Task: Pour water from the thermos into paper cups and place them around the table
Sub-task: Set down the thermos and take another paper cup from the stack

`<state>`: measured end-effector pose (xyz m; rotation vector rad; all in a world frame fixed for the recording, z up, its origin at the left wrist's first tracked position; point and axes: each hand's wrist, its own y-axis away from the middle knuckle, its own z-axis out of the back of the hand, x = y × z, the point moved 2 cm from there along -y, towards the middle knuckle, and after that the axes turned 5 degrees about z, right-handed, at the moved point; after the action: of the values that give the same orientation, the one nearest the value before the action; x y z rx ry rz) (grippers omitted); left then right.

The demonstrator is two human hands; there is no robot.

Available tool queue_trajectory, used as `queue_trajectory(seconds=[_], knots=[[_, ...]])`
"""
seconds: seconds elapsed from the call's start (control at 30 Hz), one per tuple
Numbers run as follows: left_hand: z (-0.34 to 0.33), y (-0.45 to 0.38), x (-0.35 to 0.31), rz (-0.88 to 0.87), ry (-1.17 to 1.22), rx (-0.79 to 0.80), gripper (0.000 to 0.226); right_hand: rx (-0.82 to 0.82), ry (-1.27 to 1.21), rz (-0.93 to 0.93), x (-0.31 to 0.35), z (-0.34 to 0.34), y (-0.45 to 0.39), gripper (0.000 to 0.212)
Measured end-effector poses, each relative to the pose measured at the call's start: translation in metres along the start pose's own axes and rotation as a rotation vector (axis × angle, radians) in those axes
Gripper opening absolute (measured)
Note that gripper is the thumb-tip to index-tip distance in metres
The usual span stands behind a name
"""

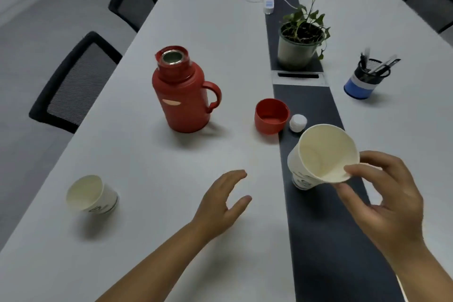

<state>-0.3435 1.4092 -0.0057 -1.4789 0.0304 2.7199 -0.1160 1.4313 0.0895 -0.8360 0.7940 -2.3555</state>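
Note:
A red thermos (182, 95) stands upright and uncapped on the white table (152, 203), its handle facing right. Its red cap (270, 116) rests mouth up to the right, with a small white stopper (298, 123) beside it. My right hand (384, 198) pinches the rim of a tilted paper cup (323, 154), which seems to top a stack on the dark centre strip. Another paper cup (92, 195) stands near the table's left edge. My left hand (224, 200) hovers open over the table, between the two cups, holding nothing.
A potted plant (300, 37) and a blue pen holder (367, 78) stand at the right back. A white charger with cables (268, 5) lies further off. A cable slot (299, 76) breaks the dark strip (316, 240). Black mesh chairs (73, 83) line the left side.

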Motion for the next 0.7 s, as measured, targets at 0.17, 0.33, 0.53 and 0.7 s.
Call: queue_trajectory(seconds=[0.17, 0.33, 0.53, 0.7], knots=[[0.07, 0.13, 0.088, 0.114, -0.259, -0.19, 0.039, 0.164, -0.286, 0.028, 0.09, -0.089, 0.031, 0.051], [0.145, 0.233, 0.151, 0.432, -0.445, -0.367, 0.081, 0.324, -0.478, 0.047, 0.19, -0.179, 0.078, 0.019], [0.185, 0.298, 0.217, 0.77, -0.517, -0.331, 0.121, 0.387, -0.527, 0.013, 0.27, -0.251, 0.11, 0.021], [0.194, 0.302, 0.217, 0.754, -0.617, -0.212, 0.087, 0.392, -0.484, -0.034, 0.301, -0.282, 0.117, 0.018]])
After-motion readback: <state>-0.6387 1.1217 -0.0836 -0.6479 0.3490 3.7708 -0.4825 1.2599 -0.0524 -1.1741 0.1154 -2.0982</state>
